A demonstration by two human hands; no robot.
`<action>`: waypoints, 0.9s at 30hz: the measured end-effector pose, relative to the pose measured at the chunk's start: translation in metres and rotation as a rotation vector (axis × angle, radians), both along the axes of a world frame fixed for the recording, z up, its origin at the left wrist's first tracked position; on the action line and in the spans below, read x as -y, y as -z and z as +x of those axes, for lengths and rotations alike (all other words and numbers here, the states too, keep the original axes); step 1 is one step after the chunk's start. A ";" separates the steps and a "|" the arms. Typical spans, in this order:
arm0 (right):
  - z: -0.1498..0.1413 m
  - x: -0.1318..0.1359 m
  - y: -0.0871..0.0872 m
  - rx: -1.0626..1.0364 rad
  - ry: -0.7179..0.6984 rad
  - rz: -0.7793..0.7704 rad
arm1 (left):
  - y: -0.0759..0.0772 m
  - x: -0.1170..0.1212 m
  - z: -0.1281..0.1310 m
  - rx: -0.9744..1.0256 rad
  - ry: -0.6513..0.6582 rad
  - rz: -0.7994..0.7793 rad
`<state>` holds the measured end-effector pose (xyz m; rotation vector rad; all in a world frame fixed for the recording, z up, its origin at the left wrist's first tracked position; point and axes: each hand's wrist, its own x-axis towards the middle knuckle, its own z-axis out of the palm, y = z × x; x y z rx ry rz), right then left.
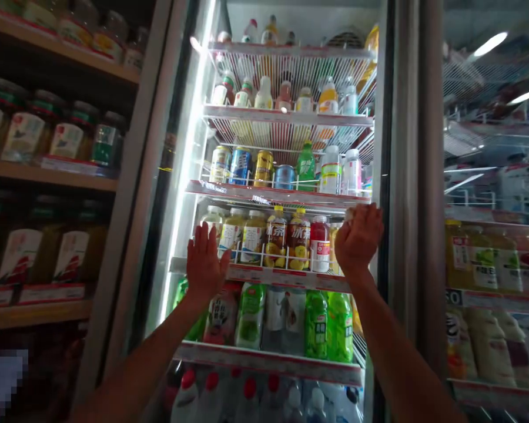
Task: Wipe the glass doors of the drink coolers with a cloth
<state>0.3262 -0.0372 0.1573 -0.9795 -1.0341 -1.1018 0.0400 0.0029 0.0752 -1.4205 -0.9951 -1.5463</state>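
Before me stands a lit drinks fridge (273,276) with several wire shelves, seen from the front. My left hand (205,267) is raised, palm forward and fingers stretched, in front of the tea bottle shelf at its left end; whether it touches glass I cannot tell. My right hand (359,238) is closed at the right side of that shelf. A small whitish bit (350,213) shows at its fingers, too unclear to name. Between the hands stand brown iced tea bottles (287,238) with yellow caps and a red-labelled bottle (320,244).
Cans (263,168) and a green bottle (306,166) stand one shelf up. Large green bottles (328,326) fill part of the shelf below. Jars (24,132) line wooden shelves on the left. Another drinks cabinet (494,258) is at right, behind a metal frame (417,176).
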 end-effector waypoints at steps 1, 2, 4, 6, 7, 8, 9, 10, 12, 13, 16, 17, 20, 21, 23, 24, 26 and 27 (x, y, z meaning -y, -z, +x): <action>-0.008 -0.003 -0.004 0.020 -0.029 0.010 | -0.001 -0.002 -0.002 0.009 -0.001 -0.001; -0.024 -0.006 -0.003 0.093 -0.059 0.002 | -0.001 -0.004 -0.004 0.010 -0.001 -0.004; -0.066 -0.010 0.007 0.347 -0.104 -0.061 | 0.000 -0.005 -0.006 -0.008 -0.003 -0.004; -0.101 -0.011 0.019 0.666 -0.114 -0.152 | 0.003 -0.004 -0.012 -0.048 -0.001 -0.003; -0.111 -0.011 0.020 0.775 -0.109 -0.183 | 0.005 -0.004 -0.018 -0.059 -0.001 -0.005; -0.113 -0.010 0.017 0.807 -0.103 -0.196 | 0.008 -0.003 -0.024 -0.052 -0.002 -0.009; -0.110 -0.009 0.009 0.748 -0.098 -0.188 | 0.010 -0.003 -0.032 -0.025 -0.006 -0.014; -0.104 -0.009 -0.003 0.613 -0.095 -0.165 | 0.013 -0.003 -0.041 0.013 -0.013 -0.019; -0.094 -0.011 -0.028 0.287 -0.110 -0.110 | 0.017 -0.005 -0.056 0.073 -0.028 -0.033; -0.095 -0.013 -0.037 0.194 -0.126 -0.099 | 0.019 -0.005 -0.062 0.082 -0.034 -0.039; -0.132 -0.020 -0.029 0.357 -0.185 -0.158 | 0.024 -0.008 -0.073 0.046 -0.035 -0.041; -0.152 -0.023 -0.016 0.512 -0.200 -0.194 | 0.026 -0.008 -0.076 0.033 -0.032 -0.038; -0.205 -0.027 0.019 1.033 -0.236 -0.260 | 0.034 -0.008 -0.089 0.028 -0.026 -0.034; -0.216 -0.028 0.021 1.123 -0.248 -0.270 | 0.037 -0.007 -0.095 0.046 -0.027 -0.038; -0.228 -0.030 0.006 1.045 -0.277 -0.266 | 0.043 -0.006 -0.108 0.085 -0.029 -0.046; -0.233 -0.032 -0.008 0.909 -0.292 -0.253 | 0.046 -0.005 -0.115 0.094 -0.030 -0.051; -0.243 -0.034 -0.033 0.671 -0.310 -0.237 | 0.051 -0.004 -0.128 0.091 -0.034 -0.060; -0.250 -0.035 -0.039 0.641 -0.309 -0.240 | 0.053 -0.003 -0.133 0.086 -0.037 -0.064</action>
